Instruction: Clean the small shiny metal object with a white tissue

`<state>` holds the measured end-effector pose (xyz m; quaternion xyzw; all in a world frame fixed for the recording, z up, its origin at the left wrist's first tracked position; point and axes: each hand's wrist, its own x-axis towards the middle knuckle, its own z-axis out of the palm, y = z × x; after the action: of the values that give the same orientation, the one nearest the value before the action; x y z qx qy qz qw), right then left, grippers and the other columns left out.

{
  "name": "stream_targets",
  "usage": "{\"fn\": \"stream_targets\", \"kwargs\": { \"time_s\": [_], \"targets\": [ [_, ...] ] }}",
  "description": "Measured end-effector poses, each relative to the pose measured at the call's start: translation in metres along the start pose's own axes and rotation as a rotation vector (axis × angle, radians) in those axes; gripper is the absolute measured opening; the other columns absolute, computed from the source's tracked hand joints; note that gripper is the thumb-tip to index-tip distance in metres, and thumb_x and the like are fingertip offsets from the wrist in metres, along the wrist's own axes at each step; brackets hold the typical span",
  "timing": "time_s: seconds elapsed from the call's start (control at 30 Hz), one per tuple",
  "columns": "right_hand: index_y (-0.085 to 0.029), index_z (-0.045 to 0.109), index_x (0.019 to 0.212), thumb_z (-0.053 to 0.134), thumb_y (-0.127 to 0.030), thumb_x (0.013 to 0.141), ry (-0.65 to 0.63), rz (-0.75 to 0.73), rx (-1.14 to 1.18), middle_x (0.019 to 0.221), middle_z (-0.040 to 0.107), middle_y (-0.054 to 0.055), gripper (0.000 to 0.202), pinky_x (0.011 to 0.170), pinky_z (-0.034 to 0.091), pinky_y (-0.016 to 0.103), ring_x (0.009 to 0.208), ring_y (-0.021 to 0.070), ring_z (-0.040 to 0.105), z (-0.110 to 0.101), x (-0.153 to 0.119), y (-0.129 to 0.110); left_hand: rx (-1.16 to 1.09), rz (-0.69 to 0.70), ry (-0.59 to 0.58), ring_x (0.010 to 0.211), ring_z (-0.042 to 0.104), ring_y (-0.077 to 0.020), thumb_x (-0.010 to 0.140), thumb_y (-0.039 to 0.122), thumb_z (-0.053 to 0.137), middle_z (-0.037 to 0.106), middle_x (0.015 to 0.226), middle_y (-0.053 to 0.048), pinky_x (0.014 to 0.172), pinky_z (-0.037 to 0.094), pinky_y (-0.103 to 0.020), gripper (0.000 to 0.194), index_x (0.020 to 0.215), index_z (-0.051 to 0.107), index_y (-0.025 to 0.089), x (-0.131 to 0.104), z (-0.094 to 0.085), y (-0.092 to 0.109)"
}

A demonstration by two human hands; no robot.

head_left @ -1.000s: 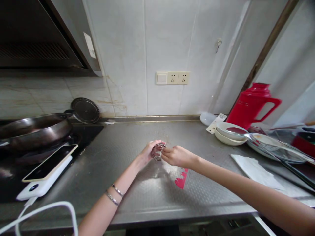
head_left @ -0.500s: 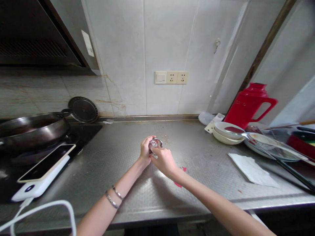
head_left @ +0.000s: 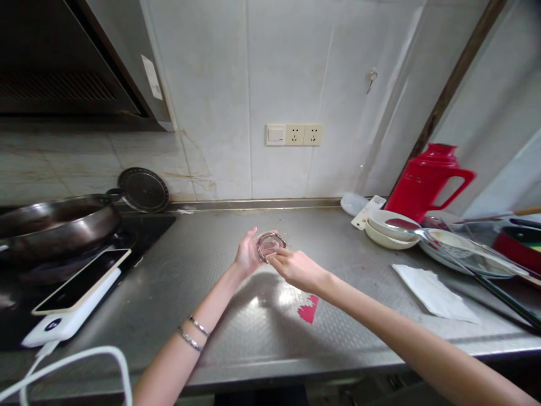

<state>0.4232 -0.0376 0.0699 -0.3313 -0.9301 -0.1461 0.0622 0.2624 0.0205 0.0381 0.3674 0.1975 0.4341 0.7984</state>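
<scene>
Over the middle of the counter, I hold a small round thing with a silvery rim point(head_left: 270, 234) between both hands. Its middle looks clear, with skin showing through; I cannot make out its exact kind. My left hand point(head_left: 247, 255) cups it from the left and below, thumb raised, its other fingers partly hidden behind it. At the near right edge, my right hand point(head_left: 298, 268) pinches the rim with curled fingers. A red piece of paper or film point(head_left: 309, 310) with a jagged edge lies on the counter below my right wrist.
Left are a metal pan point(head_left: 59, 223), a phone point(head_left: 82, 281) and a white power bank point(head_left: 70, 318) with a cable. Right are a red thermos jug point(head_left: 422, 183), stacked bowls point(head_left: 391, 239) and a white napkin point(head_left: 433, 292). The steel counter point(head_left: 198, 237) runs to the tiled wall.
My right hand has shifted slightly right and down, and my left hand has loosened. More of the round thing's rim shows. The red piece is more fully uncovered.
</scene>
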Motion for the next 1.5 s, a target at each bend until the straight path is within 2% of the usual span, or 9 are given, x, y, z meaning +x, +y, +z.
{"fn": "stream_targets", "kwargs": {
  "time_s": [0.13,0.27,0.6,0.77,0.93,1.1,1.2,1.33,1.5],
  "targets": [
    [-0.013,0.061,0.088,0.037,-0.003,0.091,-0.036,-0.230,-0.042,0.078,0.064,0.009,0.026,0.062,0.048,0.026,0.083,0.0183,0.058,-0.004,-0.006,0.010,0.096,-0.195,-0.034,0.071,0.069,-0.0252,0.081,0.056,0.052,0.072,0.090,-0.018,0.055,0.048,-0.029,0.056,0.111,0.064,0.010,0.001,-0.010,0.005],
    [-0.014,0.063,0.081,0.041,-0.004,0.089,0.043,-0.280,-0.029,0.077,0.065,0.010,0.026,0.058,0.047,0.024,0.083,0.0186,0.059,0.003,-0.006,0.011,0.144,-0.306,0.006,0.052,0.064,-0.0191,0.080,0.054,0.057,0.070,0.067,-0.010,0.047,0.044,-0.025,0.050,0.101,0.068,0.011,0.003,-0.015,-0.002],
    [-0.010,0.065,0.085,0.050,0.004,0.075,-0.185,0.043,-0.064,0.091,0.068,0.016,0.023,0.060,0.048,0.027,0.088,0.0235,0.063,-0.005,0.007,-0.011,0.089,0.023,0.246,0.055,0.063,-0.0147,0.076,0.039,0.063,0.071,0.070,-0.007,0.044,0.039,-0.020,0.028,0.088,0.068,0.014,0.006,0.001,-0.015],
    [-0.013,0.062,0.090,0.045,-0.008,0.082,-0.048,0.399,0.240,0.089,0.069,0.011,0.020,0.062,0.044,0.025,0.075,0.0189,0.065,0.008,0.016,-0.029,0.066,0.179,0.353,0.060,0.065,-0.0157,0.070,0.039,0.067,0.069,0.068,-0.006,0.054,0.045,-0.023,0.029,0.082,0.066,0.012,0.008,0.004,-0.022],
    [-0.017,0.052,0.063,0.040,-0.009,0.082,0.183,0.694,0.764,0.054,0.052,-0.002,0.024,0.052,0.035,0.020,0.051,0.0105,0.052,0.023,0.027,-0.039,0.132,0.305,0.416,0.057,0.061,-0.0145,0.070,0.043,0.067,0.067,0.065,-0.004,0.053,0.044,-0.023,0.032,0.081,0.064,0.013,0.010,0.002,-0.031],
    [-0.018,0.046,0.062,0.040,-0.011,0.079,0.406,0.952,1.676,0.053,0.041,-0.005,0.020,0.038,0.032,0.016,0.043,0.0078,0.041,0.020,0.039,-0.021,0.331,0.409,0.435,0.058,0.059,-0.0130,0.075,0.044,0.063,0.066,0.071,-0.003,0.050,0.041,-0.020,0.030,0.084,0.066,0.016,0.012,-0.002,-0.032],
    [-0.018,0.047,0.066,0.039,-0.008,0.078,0.448,0.992,1.820,0.055,0.044,-0.004,0.018,0.041,0.038,0.014,0.045,0.0071,0.042,0.014,0.040,-0.004,0.393,0.455,0.423,0.058,0.057,-0.0121,0.074,0.044,0.065,0.064,0.072,-0.002,0.049,0.040,-0.020,0.029,0.082,0.067,0.016,0.013,0.000,-0.031],
    [-0.018,0.051,0.069,0.042,-0.010,0.078,0.449,0.984,1.893,0.059,0.051,-0.002,0.015,0.050,0.049,0.016,0.049,0.0076,0.050,0.014,0.030,0.004,0.294,0.375,0.411,0.055,0.057,-0.0119,0.075,0.047,0.063,0.065,0.070,-0.003,0.048,0.039,-0.020,0.034,0.082,0.067,0.014,0.012,0.005,-0.027],
    [-0.013,0.063,0.080,0.053,-0.021,0.078,0.521,0.911,1.795,0.072,0.064,0.006,0.013,0.056,0.056,0.021,0.062,0.0126,0.062,0.015,0.005,0.011,0.055,-0.034,0.352,0.054,0.061,-0.0188,0.083,0.054,0.044,0.065,0.063,-0.008,0.051,0.047,-0.029,0.046,0.080,0.062,0.012,0.013,-0.001,-0.014]
  ]
}}
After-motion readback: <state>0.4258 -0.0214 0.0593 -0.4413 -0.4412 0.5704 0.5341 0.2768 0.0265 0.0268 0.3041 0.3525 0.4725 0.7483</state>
